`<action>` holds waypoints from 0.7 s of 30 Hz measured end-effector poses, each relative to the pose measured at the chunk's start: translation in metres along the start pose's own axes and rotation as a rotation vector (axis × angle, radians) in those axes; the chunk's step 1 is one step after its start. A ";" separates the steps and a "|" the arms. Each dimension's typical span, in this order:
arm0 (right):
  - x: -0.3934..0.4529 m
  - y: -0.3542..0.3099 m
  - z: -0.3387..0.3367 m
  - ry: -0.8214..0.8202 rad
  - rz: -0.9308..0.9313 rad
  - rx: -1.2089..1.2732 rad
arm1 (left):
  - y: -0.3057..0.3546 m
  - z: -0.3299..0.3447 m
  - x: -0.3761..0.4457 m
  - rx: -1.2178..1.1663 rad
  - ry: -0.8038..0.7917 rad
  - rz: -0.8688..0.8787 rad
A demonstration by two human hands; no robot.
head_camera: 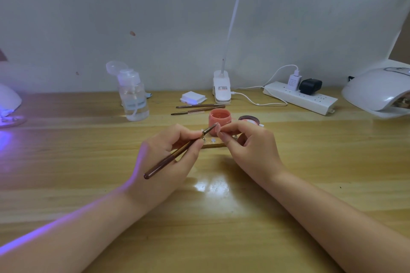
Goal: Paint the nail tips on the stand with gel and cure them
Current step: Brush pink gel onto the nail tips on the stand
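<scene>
Left hand (164,157) gripping brush (177,153), right hand (246,146) seemingly pinching nail tip (218,127); gel jar (219,121) just behind

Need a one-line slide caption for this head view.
Left hand holds a brush to a nail tip pinched by the right hand, open pink gel jar behind.

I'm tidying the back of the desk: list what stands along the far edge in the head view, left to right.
Glowing lamp → clear pump bottle → white pad stack → clip lamp base → power strip → white curing lamp.
</scene>
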State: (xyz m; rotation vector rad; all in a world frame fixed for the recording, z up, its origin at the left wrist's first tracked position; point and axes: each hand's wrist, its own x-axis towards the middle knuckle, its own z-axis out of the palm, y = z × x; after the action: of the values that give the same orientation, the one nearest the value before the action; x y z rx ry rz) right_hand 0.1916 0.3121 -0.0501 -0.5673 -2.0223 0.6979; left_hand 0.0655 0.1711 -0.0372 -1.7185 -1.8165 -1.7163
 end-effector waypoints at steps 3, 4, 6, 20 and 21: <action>0.000 0.001 0.000 0.008 0.009 0.004 | -0.001 0.000 0.000 -0.015 -0.023 -0.024; -0.001 0.001 0.000 0.016 0.012 0.002 | 0.000 0.000 0.000 -0.021 -0.028 -0.022; 0.000 0.001 0.001 0.026 0.022 0.004 | 0.003 -0.003 -0.001 -0.066 -0.043 -0.023; 0.000 0.000 0.000 0.007 0.029 0.052 | 0.001 -0.005 0.000 -0.228 -0.056 -0.164; 0.000 0.000 0.000 0.006 0.031 0.051 | 0.001 -0.006 0.000 -0.259 -0.054 -0.169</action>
State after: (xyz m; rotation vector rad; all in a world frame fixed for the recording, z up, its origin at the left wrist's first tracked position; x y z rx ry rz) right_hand 0.1917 0.3126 -0.0502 -0.5712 -1.9881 0.7640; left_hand 0.0632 0.1665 -0.0342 -1.7612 -1.8812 -2.0735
